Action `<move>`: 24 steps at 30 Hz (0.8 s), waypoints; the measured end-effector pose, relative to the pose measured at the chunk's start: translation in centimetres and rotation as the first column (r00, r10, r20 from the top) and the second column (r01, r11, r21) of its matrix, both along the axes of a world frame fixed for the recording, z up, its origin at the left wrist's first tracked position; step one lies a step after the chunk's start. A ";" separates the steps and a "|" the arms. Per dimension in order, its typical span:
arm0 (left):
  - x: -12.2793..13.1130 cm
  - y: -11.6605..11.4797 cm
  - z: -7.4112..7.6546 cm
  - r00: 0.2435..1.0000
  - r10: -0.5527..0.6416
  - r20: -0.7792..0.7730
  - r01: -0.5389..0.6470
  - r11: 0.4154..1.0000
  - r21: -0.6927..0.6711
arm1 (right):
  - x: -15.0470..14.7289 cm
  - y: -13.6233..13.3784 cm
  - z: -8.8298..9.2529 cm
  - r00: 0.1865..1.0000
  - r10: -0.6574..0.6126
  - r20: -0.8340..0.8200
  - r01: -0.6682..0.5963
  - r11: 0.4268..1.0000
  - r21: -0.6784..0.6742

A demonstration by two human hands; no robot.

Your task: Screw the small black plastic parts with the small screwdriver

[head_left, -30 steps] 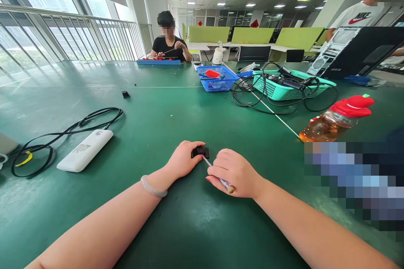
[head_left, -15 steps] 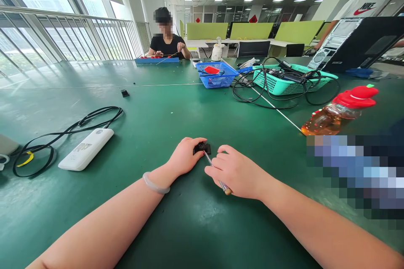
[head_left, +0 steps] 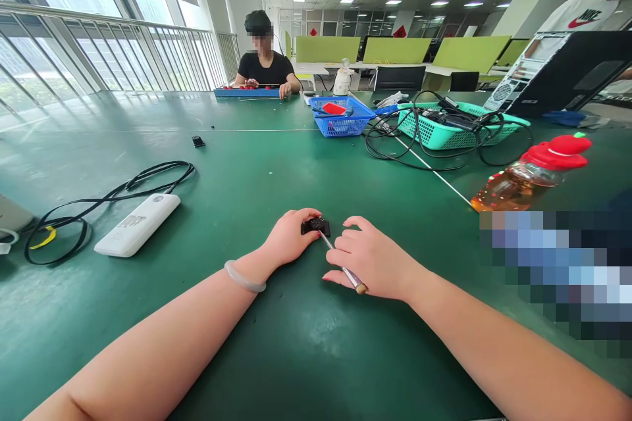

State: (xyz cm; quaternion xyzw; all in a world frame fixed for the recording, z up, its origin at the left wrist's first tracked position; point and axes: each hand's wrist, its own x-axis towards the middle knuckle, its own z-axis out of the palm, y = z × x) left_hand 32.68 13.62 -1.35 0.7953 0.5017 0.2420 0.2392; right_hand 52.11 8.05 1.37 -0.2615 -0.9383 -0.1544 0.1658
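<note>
My left hand (head_left: 290, 237) pinches a small black part (head_left: 320, 225) between thumb and fingers, down on the green tabletop. A grey bracelet is around that wrist. In my right hand (head_left: 379, 259) is a screwdriver (head_left: 353, 279), tilted, its thin metal shaft reaching to the near side of the black part. The handle's brownish end points back toward me. My right thumb is stretched out below the handle, apart from the curled fingers. How the tip meets the black part is too small to tell.
A white power bank (head_left: 137, 226) with a looped black cable lies left. Another small black piece (head_left: 198, 141) is farther off. Beyond are a blue basket (head_left: 340, 126), a green basket (head_left: 439, 138) with cables, a bottle (head_left: 518, 177), a computer case (head_left: 567, 72) and a seated person (head_left: 266, 69).
My right thumb has moved away from the other fingers, and the screwdriver handle has shifted slightly. My left hand stays on the black part. The seated person's raised hand has come down to the table.
</note>
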 end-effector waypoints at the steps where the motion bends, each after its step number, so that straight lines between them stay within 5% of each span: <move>1: 0.0 0.0 0.0 1.000 0.001 -0.001 -0.001 1.000 0.000 | 0.0 0.0 0.1 1.000 -0.001 -0.010 0.001 1.000 0.009; 24: 0.0 -0.2 0.2 0.999 -0.012 -0.036 0.012 1.000 0.015 | 0.2 0.5 -0.2 0.977 0.031 -0.210 -0.026 0.999 0.029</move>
